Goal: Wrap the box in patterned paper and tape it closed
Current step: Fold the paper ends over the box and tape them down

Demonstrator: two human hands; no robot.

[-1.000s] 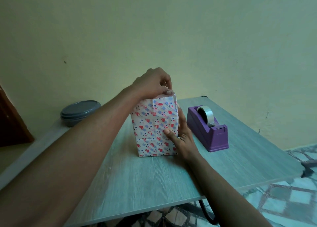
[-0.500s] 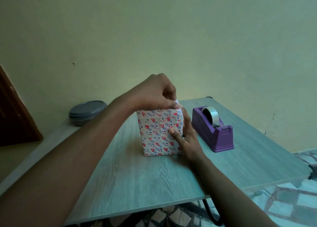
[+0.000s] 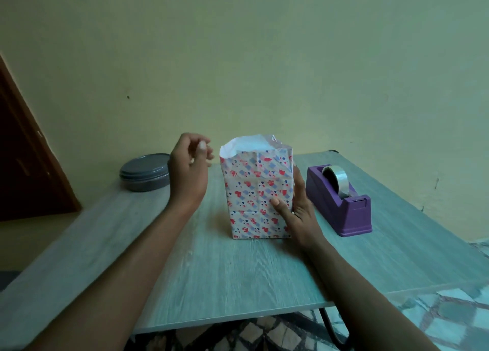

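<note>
your left hand (image 3: 189, 172) hangs loosely curled, holding nothing, just left of the box (image 3: 258, 191). your right hand (image 3: 297, 207) clasps its right side, thumb on the front. box upright mid-table (image 3: 211, 284), paper top unfolded; tape dispenser (image 3: 341, 201) right.

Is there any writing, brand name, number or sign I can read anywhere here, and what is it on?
None: no readable text shows anywhere.
Wrapped box: the paper bears only red and blue hearts and squares, no words.
Purple tape dispenser: no label or brand shows.
Grey lidded container: plain, no marking shows.
</note>
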